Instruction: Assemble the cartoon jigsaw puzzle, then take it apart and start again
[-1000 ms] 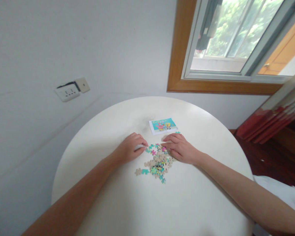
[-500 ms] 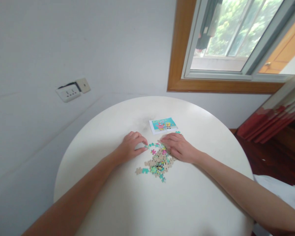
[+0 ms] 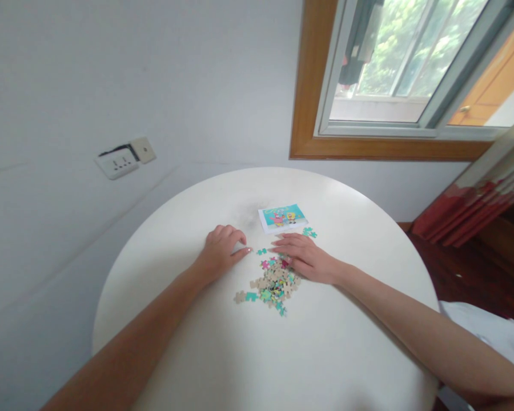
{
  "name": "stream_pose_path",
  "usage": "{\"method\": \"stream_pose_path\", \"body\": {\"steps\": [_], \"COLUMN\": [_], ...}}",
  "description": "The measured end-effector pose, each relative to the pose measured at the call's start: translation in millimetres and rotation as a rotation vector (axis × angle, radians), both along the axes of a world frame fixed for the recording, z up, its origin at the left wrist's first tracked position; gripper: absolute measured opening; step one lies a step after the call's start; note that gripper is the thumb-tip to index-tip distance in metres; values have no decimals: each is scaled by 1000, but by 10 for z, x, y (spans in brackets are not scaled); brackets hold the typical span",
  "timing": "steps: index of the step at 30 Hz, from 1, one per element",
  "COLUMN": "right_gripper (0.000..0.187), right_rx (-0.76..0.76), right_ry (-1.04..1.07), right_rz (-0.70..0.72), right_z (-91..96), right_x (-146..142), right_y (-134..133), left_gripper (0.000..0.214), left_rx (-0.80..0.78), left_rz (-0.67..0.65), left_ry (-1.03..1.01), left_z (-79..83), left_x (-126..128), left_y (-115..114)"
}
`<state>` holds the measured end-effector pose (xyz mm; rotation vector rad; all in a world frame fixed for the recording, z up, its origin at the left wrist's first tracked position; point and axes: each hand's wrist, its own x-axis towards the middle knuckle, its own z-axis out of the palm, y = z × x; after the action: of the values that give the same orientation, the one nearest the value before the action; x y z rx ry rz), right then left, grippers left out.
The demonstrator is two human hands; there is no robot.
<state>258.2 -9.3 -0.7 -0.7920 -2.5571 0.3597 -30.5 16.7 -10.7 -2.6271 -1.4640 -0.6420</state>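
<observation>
A pale grey wall (image 3: 111, 68) backs the scene. At its left hang a white socket plate (image 3: 117, 162) and a smaller beige switch plate (image 3: 143, 149), neither with any marking that can be read. Below them stands a round white table (image 3: 325, 354). The person's left forearm comes in from the lower left, and the left hand (image 3: 220, 254) lies on the tabletop with its fingers loosely curled. It grips nothing, and its forefinger tip rests on the table just beside a single teal piece (image 3: 261, 251). To the right of that piece, near the middle of the table, lies a loose heap of puzzle pieces (image 3: 274, 283). Many are turned to their brown backs, while others show teal, pink and yellow, and a few strays sit at the heap's left edge. The right hand (image 3: 302, 258) lies flat and palm down over the far right edge of the heap, its fingers stretched out and touching the pieces but closed on none. Just beyond it lies a small picture card (image 3: 282, 217) showing two cartoon figures on a teal ground; the writing along its top is too small to read. Two teal pieces (image 3: 309, 232) sit near the card's right corner. Above, a wood-framed window (image 3: 308, 85) shows green leaves outside. At the far right hang a red and cream curtain (image 3: 471, 211) and, lower, a white cloth (image 3: 488, 337).
</observation>
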Motion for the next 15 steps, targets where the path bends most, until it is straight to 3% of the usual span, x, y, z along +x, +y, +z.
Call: {"method": "stream_pose_path", "body": {"steps": [4,9,15], "right_gripper": [46,44,48], "right_rx": [13,53,92], "right_ry": [16,-21,-74], "right_rz": [-101,-169,-163], "right_z": [-70,-95,-91], "right_x": [-46,-47,-91], "right_y": [45,58,134], "left_gripper": [26,16,22], "left_rx": [92,99,91], "left_rz": [135,109,73], "left_ry": [63,66,15], "left_z": [26,47,15], "left_x": [172,347,338], "left_y": [16,-14,-61]}}
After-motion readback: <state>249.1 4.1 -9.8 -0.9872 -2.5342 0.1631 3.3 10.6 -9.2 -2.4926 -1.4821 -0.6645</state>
